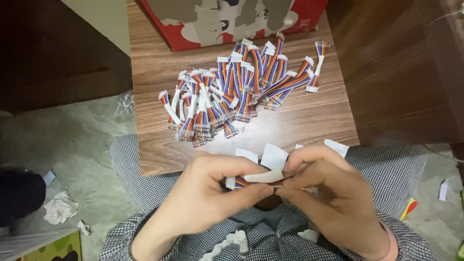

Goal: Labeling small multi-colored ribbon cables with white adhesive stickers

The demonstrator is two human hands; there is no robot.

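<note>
My left hand and right hand pinch together a short rainbow-coloured ribbon cable with white plastic plugs, a white paper strip wrapped on it. At twelve o'clock, on the brown wood-grain table, lies a pile of similar cables, then a red cardboard box.

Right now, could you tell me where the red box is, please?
In the head view, the red box sits at the far edge of the wooden table, just beyond the pile of rainbow cables.
</note>
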